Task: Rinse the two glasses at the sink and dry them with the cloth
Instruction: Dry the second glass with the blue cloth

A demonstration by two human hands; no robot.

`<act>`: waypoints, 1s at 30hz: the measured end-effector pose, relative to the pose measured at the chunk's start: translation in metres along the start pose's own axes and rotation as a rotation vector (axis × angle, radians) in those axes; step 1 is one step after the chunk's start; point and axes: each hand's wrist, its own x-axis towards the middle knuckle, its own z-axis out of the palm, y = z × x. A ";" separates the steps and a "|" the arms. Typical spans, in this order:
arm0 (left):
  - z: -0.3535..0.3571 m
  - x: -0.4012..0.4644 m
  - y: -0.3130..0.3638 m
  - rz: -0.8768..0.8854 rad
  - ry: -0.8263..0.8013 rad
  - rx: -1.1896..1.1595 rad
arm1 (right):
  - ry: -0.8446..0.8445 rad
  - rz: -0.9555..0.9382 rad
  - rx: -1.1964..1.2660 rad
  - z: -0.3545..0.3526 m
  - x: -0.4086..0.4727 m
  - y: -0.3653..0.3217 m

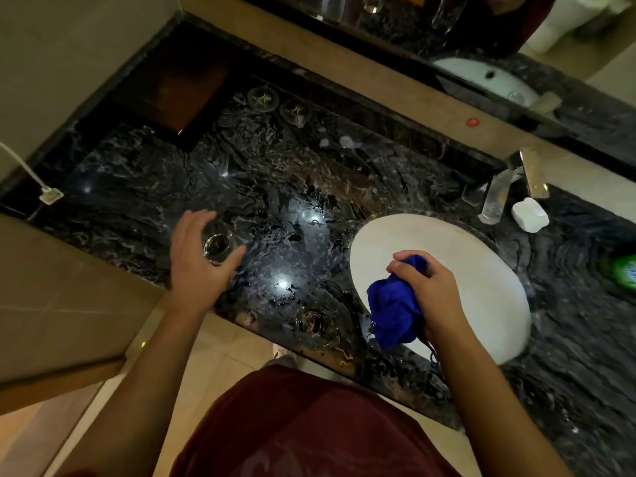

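Left hand (199, 256) was over the dark marble counter (309, 187), fingers and thumb curled round a clear glass (217, 247) standing upright on the stone. Nothing visible inside it; the counter showed through the base.

Second glass (311, 323) stood upright near the front edge of the counter, between the two arms, just left of the sink (413, 242). Also looked empty. Water drops and wet patches lay on the stone around it.

Right hand (425, 290) hung over the white oval sink bowl, fingers closed tight on a bunched blue cloth (392, 309); most of the cloth spilled out below and left of the fist. The bare part of the bowl held nothing.

Two more clear round glass pieces (262, 98) sat side by side at the back of the counter, touching or nearly so; contents not readable. Dark wooden tray (172, 91) at the back left corner, interior too dark to tell.

Chrome faucet (506, 187) behind the sink, white soap bar (530, 215) just right of it. Green item (624, 271) at the right edge had a label, blurred, no text legible. White plug and cable (50, 195) at the far left. Red sticker (472, 122) on the mirror ledge, no writing readable.
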 end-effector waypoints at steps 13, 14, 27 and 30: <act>0.062 -0.121 0.058 0.085 -0.452 0.131 | -0.121 -0.015 0.029 -0.050 0.000 0.018; 0.064 -0.125 0.061 0.067 -0.466 0.152 | -0.124 -0.007 0.034 -0.054 -0.001 0.020; 0.099 -0.147 0.086 -0.246 -0.395 0.092 | -0.112 0.060 0.060 -0.139 -0.021 0.043; 0.098 -0.138 0.117 -0.295 -0.362 -0.117 | -0.099 0.041 0.111 -0.157 -0.023 0.037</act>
